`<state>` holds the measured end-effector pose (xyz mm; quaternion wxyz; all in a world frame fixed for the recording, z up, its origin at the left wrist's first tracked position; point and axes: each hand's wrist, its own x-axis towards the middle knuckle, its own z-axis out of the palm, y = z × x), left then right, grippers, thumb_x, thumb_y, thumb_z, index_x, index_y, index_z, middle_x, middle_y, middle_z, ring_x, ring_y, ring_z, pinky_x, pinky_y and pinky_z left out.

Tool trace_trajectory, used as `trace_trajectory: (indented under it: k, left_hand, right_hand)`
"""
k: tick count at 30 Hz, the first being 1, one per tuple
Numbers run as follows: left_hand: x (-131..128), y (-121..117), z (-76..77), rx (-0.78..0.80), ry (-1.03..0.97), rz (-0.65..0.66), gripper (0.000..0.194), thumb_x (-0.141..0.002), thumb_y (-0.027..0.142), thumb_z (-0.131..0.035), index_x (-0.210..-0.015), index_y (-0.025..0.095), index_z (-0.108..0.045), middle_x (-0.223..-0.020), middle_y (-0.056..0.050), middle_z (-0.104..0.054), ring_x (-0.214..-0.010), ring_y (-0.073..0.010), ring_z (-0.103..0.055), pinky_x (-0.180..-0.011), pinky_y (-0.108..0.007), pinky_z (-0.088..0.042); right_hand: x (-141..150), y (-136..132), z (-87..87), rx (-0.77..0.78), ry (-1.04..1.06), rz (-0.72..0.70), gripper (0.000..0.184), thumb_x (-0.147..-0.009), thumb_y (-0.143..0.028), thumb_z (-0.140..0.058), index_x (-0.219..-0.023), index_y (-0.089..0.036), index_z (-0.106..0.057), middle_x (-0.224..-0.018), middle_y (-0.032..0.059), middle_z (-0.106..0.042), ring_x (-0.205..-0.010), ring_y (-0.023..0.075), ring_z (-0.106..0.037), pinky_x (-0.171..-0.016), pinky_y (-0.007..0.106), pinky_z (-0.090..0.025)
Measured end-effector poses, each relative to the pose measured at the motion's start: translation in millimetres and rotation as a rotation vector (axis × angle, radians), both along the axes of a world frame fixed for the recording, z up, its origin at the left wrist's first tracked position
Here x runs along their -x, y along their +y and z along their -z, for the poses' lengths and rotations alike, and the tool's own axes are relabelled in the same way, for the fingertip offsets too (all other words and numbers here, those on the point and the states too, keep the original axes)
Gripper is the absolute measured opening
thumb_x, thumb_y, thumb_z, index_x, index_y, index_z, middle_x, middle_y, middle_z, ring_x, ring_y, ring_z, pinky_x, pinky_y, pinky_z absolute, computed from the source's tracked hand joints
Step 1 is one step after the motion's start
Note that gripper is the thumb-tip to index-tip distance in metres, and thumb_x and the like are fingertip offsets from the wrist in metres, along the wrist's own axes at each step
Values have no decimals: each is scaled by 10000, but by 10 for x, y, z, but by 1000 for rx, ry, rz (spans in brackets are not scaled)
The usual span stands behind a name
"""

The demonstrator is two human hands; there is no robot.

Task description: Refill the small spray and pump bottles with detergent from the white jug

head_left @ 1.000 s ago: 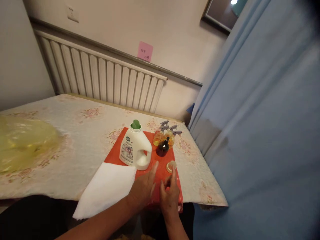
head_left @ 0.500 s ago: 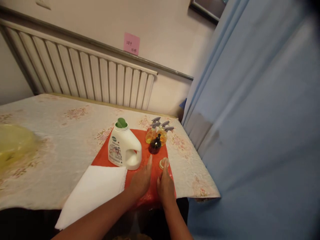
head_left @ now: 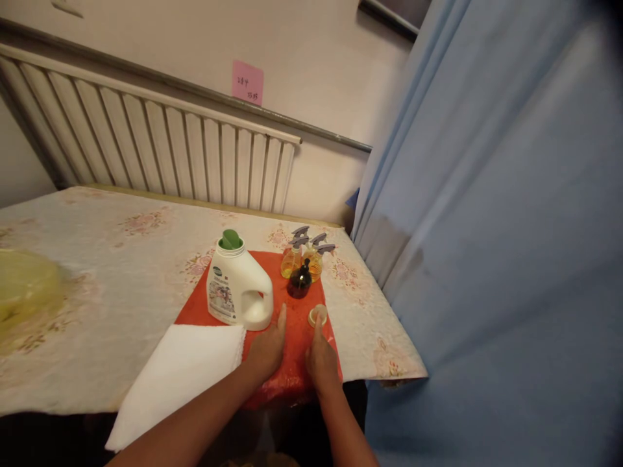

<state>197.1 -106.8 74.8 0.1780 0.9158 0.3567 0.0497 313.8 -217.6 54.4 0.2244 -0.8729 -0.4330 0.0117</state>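
Observation:
My left hand [head_left: 267,351] hovers over or rests on the red plastic sheet [head_left: 292,383], one finger stretched forward and nothing held. Just left of it stands a large white detergent jug [head_left: 237,285] with a green opening at its top. My right hand [head_left: 322,358] has a finger extended, its tip overlapping a small round pale lid [head_left: 317,314] on the sheet; contact is unclear. Beyond the hands are a dark round pump bottle [head_left: 298,283] and several spray bottles of yellow liquid [head_left: 291,263] with grey trigger heads. The other fingers of both hands are partly hidden.
A folded white cloth [head_left: 180,363] lies at the front left, under my left forearm. A translucent yellow bag or basin [head_left: 29,285] sits at the far left of the floral tablecloth [head_left: 121,279]. A blue curtain [head_left: 487,227] hangs on the right; a radiator [head_left: 160,143] lines the wall.
The view has shifted slightly. My left hand has moved a little left, widening the gap between the hands. The jug, bottles and lid stay in place on the sheet.

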Motion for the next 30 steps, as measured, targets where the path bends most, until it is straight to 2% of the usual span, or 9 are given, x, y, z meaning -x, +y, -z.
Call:
trace_trajectory:
  k: [3,11,16,24,30]
  left_hand:
    - [14,-4,-4,6,-1,4,826,-843,1,-354,-1555,142,41,-1158,-196,-684,-894,-298,-703,-751,-379,-507]
    - [56,-9,7,-8,1,21,834,-835,-4,-365,-1555,144,30,-1228,-201,-656,-903,-293,-702,-736,-356,-504]
    - [65,-1,53,-13,-3,14,855,-828,-19,-387,-1555,147,31,-1159,-178,-690,-864,-284,-702,-711,-338,-495]
    - [86,-5,-3,6,-1,28,807,-847,-6,-363,-1555,121,3,-1194,-214,-666,-878,-299,-703,-729,-377,-500]
    - [91,15,43,17,49,4,851,-848,14,-399,-1556,175,44,-1095,-149,-715,-870,-277,-709,-746,-353,-506]
  right_hand:
    - [9,8,-12,83,25,1,837,-807,-50,-401,-1565,-98,-49,-1073,163,-723,-857,274,-710,-672,342,-514]
    - [28,-1,-26,66,10,-15,857,-791,-70,-396,-1565,-89,-29,-1009,136,-741,-790,279,-701,-639,337,-503]
    - [32,4,-24,76,7,-19,882,-782,-68,-398,-1564,-92,10,-935,111,-748,-749,267,-694,-623,326,-496]
    - [59,0,-46,75,-5,-26,874,-777,-75,-402,-1564,-96,-24,-1028,143,-736,-805,276,-700,-639,333,-494]
    - [77,8,-68,89,7,-27,867,-794,-69,-394,-1565,-103,0,-1079,156,-728,-844,283,-701,-667,342,-499]
